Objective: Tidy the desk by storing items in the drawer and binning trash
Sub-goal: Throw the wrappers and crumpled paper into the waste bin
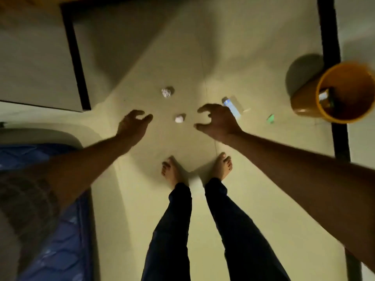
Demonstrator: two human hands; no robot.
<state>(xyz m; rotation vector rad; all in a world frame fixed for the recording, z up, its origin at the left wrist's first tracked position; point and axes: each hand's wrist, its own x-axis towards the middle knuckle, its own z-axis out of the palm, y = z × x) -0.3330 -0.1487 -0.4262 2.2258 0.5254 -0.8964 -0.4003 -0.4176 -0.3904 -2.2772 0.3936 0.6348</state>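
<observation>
Around the orange-brown bin (336, 92), whose inside was dark, the floor (142, 67) was pale cream. Left of the bin lay two white crumpled paper balls (179, 119), one of them (167, 92) faintly speckled, a white and blue packet (232, 106) and a small green scrap (271, 119). Far left of the bin a blue quilted mattress (60, 240) showed a diamond pattern. The trousers (172, 230) were dark navy, the desk legs (75, 57) black.

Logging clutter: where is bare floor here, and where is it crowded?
Bare floor lies beyond the far paper ball, between the dark posts. Crowded: the near paper ball, clear packet and green scrap beside the orange bin.
</observation>
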